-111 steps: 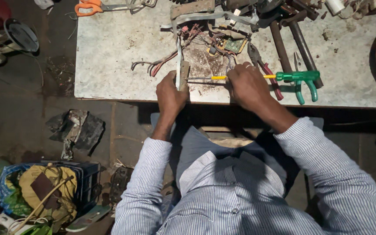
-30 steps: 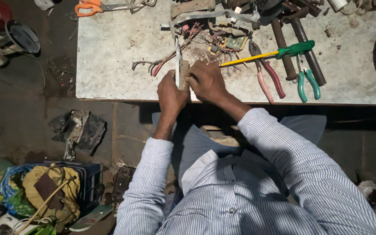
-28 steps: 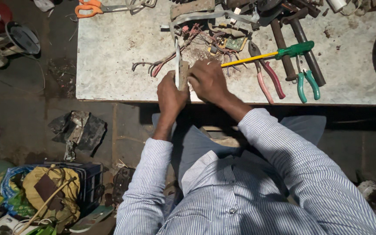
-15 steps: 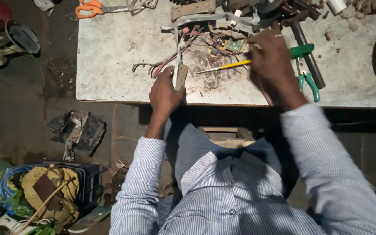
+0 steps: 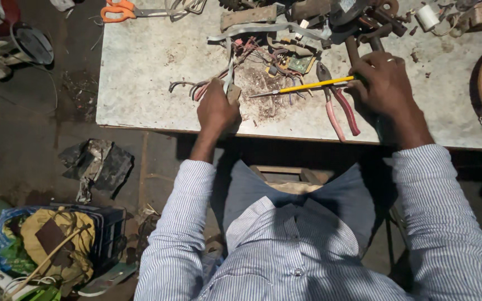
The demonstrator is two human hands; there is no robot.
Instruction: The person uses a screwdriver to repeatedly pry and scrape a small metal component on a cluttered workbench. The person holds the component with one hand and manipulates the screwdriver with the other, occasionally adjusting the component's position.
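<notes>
My left hand (image 5: 217,108) grips a small grey part (image 5: 231,83) on the worktable (image 5: 140,61). My right hand (image 5: 383,83) clasps the yellow-shafted screwdriver (image 5: 302,87), beside red-handled pliers (image 5: 338,106)

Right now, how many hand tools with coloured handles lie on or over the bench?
3: orange scissors at the far left edge, red pliers beside the right hand, which grips the yellow-shafted screwdriver. Clutter may hide more.

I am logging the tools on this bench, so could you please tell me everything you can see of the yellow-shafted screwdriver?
The long screwdriver with a yellow shaft lies nearly level over the grey stone-like benchtop, tilted slightly up to the right. Its dark metal tip points left, over a reddish-brown stain near the tangle of coloured wires. Its handle end is hidden inside the right hand, whose grip closes around it. The shaft crosses above the red-handled pliers. I cannot tell whether the tip touches the bench.
</notes>
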